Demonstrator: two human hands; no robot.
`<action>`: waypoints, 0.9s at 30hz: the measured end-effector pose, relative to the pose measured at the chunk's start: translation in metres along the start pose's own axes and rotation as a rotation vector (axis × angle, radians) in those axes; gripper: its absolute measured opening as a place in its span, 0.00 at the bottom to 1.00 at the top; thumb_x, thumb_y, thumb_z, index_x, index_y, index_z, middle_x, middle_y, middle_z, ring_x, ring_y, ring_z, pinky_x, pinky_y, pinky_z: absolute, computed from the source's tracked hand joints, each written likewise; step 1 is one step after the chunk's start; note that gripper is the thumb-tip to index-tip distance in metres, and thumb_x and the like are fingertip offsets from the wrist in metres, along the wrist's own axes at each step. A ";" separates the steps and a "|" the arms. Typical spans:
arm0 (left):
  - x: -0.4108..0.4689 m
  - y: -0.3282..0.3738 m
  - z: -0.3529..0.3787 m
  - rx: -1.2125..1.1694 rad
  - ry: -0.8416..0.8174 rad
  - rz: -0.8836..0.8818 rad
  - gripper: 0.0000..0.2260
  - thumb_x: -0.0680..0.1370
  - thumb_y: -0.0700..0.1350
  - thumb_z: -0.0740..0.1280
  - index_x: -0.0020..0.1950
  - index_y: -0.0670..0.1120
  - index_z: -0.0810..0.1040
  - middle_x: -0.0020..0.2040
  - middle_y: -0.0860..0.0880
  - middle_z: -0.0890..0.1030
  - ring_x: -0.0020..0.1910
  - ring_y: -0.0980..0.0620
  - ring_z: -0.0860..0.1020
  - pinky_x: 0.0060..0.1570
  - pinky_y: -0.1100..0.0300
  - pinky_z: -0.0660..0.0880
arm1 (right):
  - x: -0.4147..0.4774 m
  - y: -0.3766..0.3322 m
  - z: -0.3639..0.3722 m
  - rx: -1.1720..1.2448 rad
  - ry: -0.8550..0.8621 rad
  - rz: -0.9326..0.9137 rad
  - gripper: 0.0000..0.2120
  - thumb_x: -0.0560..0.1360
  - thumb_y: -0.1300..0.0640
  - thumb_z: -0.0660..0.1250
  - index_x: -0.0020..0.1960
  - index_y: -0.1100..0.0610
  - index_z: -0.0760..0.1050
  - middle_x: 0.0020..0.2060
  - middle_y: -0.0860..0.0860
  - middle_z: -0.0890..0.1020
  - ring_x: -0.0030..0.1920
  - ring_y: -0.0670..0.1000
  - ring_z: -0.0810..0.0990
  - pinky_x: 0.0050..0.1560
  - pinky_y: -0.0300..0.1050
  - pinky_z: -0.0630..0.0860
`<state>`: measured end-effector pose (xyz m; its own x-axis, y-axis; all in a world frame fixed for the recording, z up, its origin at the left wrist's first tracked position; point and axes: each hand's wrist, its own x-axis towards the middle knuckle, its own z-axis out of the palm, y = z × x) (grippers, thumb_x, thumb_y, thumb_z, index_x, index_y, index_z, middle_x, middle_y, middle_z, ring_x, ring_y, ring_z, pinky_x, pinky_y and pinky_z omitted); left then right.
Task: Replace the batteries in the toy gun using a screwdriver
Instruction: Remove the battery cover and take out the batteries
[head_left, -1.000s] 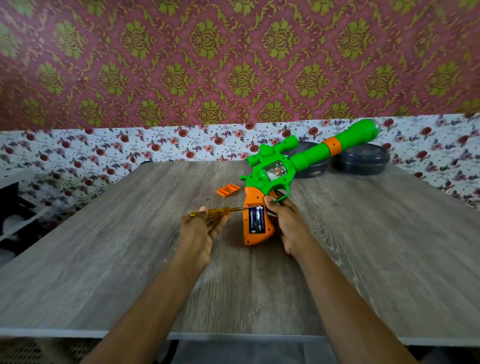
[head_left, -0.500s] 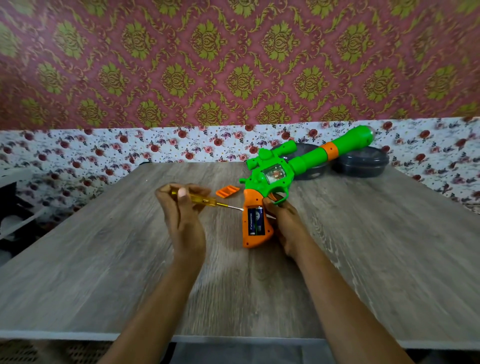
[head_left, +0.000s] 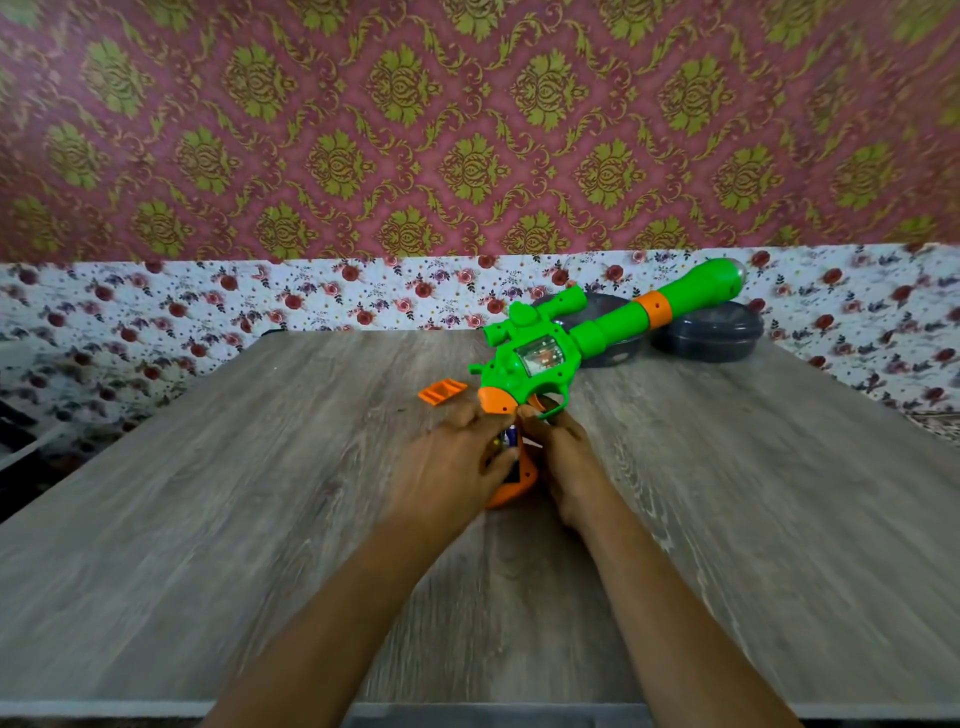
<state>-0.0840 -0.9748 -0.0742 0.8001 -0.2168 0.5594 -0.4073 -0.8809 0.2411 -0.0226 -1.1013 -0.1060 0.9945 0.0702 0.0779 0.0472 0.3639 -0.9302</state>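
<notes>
The green toy gun lies on the wooden table, barrel pointing to the back right. Its orange grip faces me and is mostly covered by my hands. My left hand rests over the open battery bay, its fingertips pinching a dark blue battery that is tilted up out of the bay. My right hand holds the grip's right side just below the trigger guard. The orange battery cover lies loose on the table, left of the gun. The screwdriver is not visible.
Two dark round lidded containers stand at the table's back edge, and the gun's barrel rests across the left one. A floral wall rises right behind the table. The near table edge runs along the bottom of the view.
My left hand, which held the yellow-handled screwdriver up at the left, has come down onto the grip and taken hold of a battery. The screwdriver is out of sight. My right hand stayed put.
</notes>
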 end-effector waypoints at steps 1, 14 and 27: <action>0.000 -0.001 0.001 -0.015 0.005 0.003 0.18 0.77 0.55 0.63 0.65 0.52 0.75 0.61 0.49 0.75 0.56 0.48 0.76 0.49 0.56 0.73 | 0.000 0.000 0.000 0.006 -0.004 -0.002 0.10 0.77 0.61 0.62 0.56 0.55 0.76 0.47 0.53 0.82 0.48 0.53 0.80 0.54 0.53 0.76; -0.005 -0.001 0.000 -0.206 0.144 0.064 0.12 0.71 0.52 0.67 0.52 0.50 0.78 0.39 0.52 0.82 0.34 0.51 0.78 0.34 0.57 0.73 | -0.004 -0.001 -0.002 -0.037 -0.013 -0.004 0.10 0.77 0.61 0.61 0.56 0.55 0.77 0.49 0.55 0.82 0.52 0.56 0.80 0.56 0.57 0.76; 0.026 -0.105 -0.027 0.098 0.210 -0.339 0.08 0.75 0.47 0.69 0.49 0.44 0.76 0.42 0.43 0.82 0.39 0.42 0.79 0.35 0.55 0.75 | -0.004 -0.001 0.001 -0.045 0.049 0.029 0.05 0.75 0.60 0.65 0.48 0.52 0.78 0.47 0.51 0.82 0.52 0.53 0.79 0.63 0.58 0.73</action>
<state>-0.0325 -0.8765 -0.0631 0.7700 0.1747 0.6136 -0.0838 -0.9257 0.3688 -0.0264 -1.1009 -0.1050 0.9988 0.0344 0.0346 0.0218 0.3200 -0.9472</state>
